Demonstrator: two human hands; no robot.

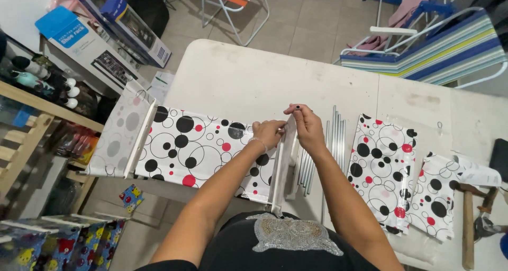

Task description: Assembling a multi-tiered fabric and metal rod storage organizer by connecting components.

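Observation:
A white fabric panel (201,144) printed with black and red circles lies stretched across the white table (254,75) between two white plastic side bars. My left hand (268,132) rests on the fabric at the right bar (281,168), fingers pinching its upper end. My right hand (306,125) grips the top of the same bar from the right side. The left bar (142,138) lies at the table's left edge with more fabric (117,138) hanging past it.
Several thin metal rods (334,138) lie just right of my hands. Two folded dotted fabric pieces (381,170) (436,194) lie further right, then a hammer (468,223) and pliers (484,226). Striped folding chairs (439,48) stand beyond the table; boxes (106,33) and shelves (32,123) at the left.

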